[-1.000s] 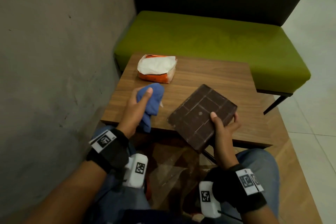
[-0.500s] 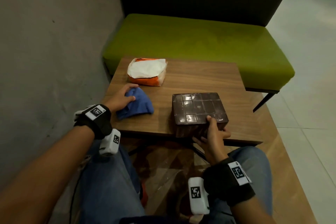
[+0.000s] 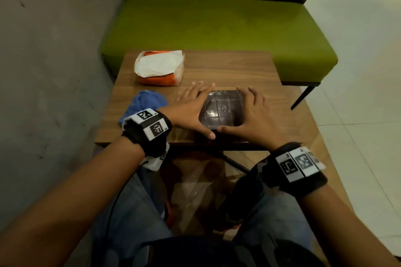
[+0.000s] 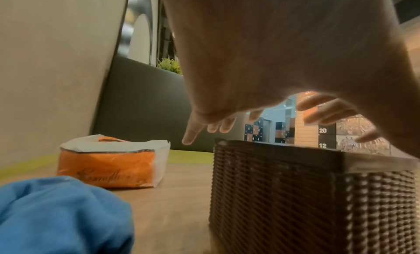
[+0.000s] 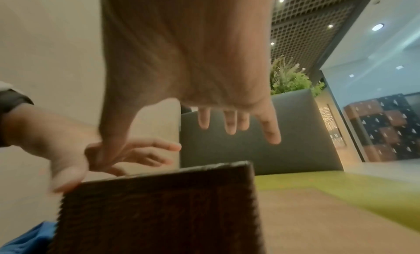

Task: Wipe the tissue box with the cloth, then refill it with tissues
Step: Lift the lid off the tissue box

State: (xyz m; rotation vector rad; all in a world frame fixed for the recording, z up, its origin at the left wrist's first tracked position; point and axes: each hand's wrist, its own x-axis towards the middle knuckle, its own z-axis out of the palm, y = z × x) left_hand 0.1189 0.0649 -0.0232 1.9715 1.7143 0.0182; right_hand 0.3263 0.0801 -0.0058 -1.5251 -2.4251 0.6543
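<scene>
Tissue box (image 3: 221,110): I see it on the bench (image 3: 238,71), near edge.
Left hand (image 3: 191,108): fingers spread, at its 9 o'clock.
Right hand (image 3: 253,115): fingers spread, 3 o'clock.
Cloth (image 3: 145,102): far left.
Tissues (image 3: 159,67): 11 o'clock.

The dark brown woven tissue box (image 3: 220,110) stands at the desk's near edge, its gridded glossy face up. The crumpled blue cloth (image 3: 145,102) lies by the left edge; the opened orange tissue pack (image 3: 159,67) sits toward the far-left corner.
</scene>
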